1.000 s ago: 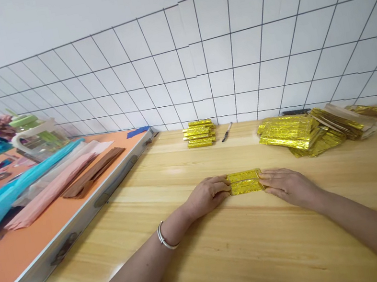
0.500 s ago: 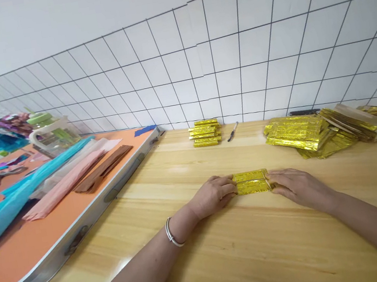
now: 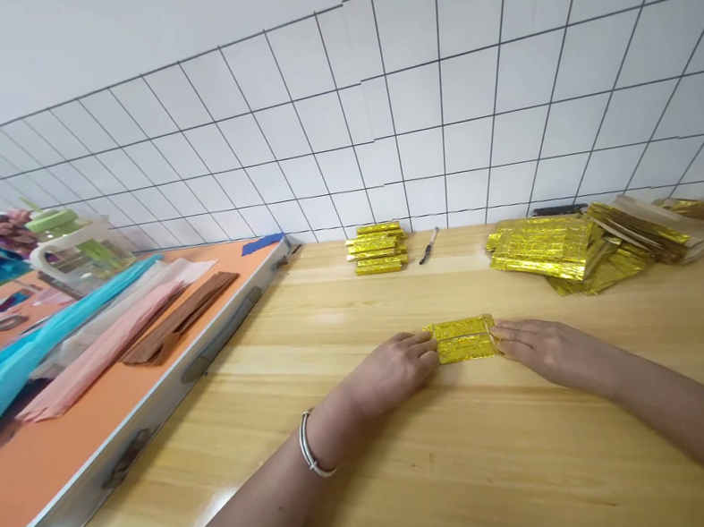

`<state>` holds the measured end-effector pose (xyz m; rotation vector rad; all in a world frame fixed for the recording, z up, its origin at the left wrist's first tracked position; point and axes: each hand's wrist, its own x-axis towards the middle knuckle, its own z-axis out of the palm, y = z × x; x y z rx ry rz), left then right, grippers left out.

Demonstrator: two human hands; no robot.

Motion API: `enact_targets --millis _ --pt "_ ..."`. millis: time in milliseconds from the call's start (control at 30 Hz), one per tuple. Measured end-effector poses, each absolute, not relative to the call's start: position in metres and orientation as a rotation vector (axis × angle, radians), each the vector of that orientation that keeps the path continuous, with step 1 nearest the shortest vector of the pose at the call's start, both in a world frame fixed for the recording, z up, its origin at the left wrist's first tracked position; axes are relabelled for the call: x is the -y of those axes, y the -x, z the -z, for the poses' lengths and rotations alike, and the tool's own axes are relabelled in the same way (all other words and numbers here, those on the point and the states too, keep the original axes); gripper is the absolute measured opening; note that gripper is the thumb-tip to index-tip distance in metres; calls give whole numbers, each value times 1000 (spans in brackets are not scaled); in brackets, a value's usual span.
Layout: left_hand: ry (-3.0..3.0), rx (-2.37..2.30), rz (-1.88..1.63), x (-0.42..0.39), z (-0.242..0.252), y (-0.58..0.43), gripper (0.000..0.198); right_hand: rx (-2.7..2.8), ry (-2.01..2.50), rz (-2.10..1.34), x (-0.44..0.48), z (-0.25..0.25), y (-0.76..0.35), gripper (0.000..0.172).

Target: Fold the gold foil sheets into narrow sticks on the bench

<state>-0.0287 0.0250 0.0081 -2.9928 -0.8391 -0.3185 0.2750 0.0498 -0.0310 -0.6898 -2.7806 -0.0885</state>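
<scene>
both hands barely move from a second ago: the left hand (image 3: 389,373), fingers loosely curled, and the right hand (image 3: 544,348), fingers nearly flat, press fingertips on opposite ends of the folded gold foil strip (image 3: 465,340), clasping nothing. the strip still lies flat on the wooden table (image 3: 483,467), so the pressing continues.

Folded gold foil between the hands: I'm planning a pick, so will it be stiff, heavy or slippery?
Probably light: the folded gold foil lies nearly flat on the table, left hand and right hand at its ends. Likely floppy, since the loose gold sheets slump in their pile. The glossy surface suggests it may slide.
</scene>
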Motion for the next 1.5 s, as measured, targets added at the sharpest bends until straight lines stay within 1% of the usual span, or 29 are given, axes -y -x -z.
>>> enact_targets --millis 100,333,500,600,733,900,1133,1500 --pt "2982 804 256 -21 -12 25 19 2807 704 110 -50 32 -275 34" --pt "2922 846 267 -17 -9 23 17 2823 687 264 -48 37 -276 37" --pt "2931 899 287 -21 -2 24 14 2795 651 432 -49 39 -275 29" --pt "2922 912 271 -22 -2 23 14 2763 655 474 -50 38 -274 25" --pt "2903 922 259 -20 -4 21 14 2647 720 430 -49 38 -270 23" --pt "2871 957 296 -20 2 20 15 2570 812 338 -50 39 -266 23" --pt "2849 1027 412 -22 12 20 16 2618 851 279 -49 36 -270 22" --pt "2883 1091 497 -23 11 21 16 2644 854 185 -48 34 -273 23"
